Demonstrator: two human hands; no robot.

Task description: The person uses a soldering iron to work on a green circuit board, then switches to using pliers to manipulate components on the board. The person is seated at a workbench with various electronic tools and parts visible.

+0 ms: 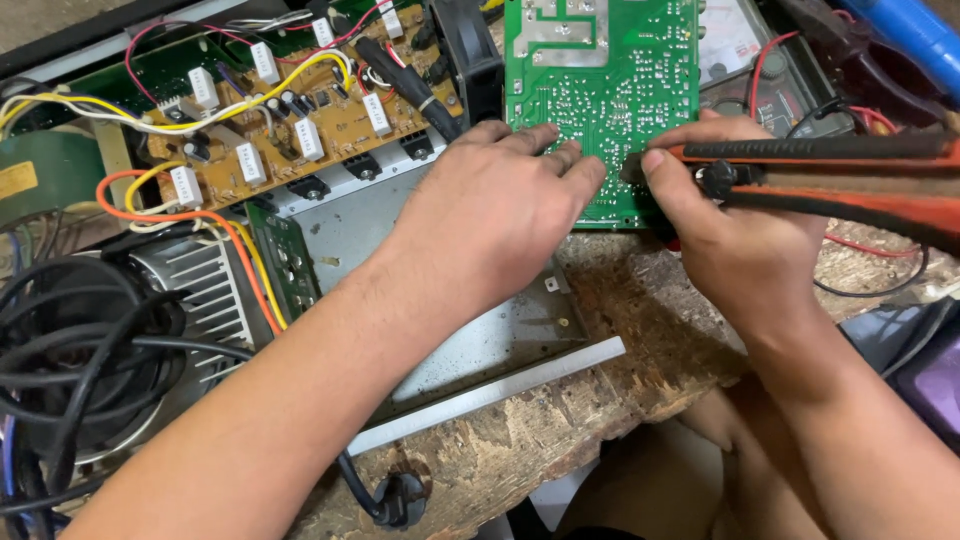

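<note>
The left hand (497, 205) lies flat with its fingers together on the solder side of the green circuit board (600, 90), which rests at the far edge of the wooden workbench (640, 330). The right hand (735, 225) is closed around orange-handled pliers (830, 175), whose head touches the board's lower right edge. To the left sits an opened amplifier chassis (400, 240) with a brown circuit board (300, 130).

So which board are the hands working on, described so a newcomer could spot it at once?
Start at the opened metal chassis on the rough wooden bench. At its upper right edge the left hand presses flat on the green circuit board. It shows a bare solder side, unlike the brown board to the left, which carries white parts and wires.
</note>
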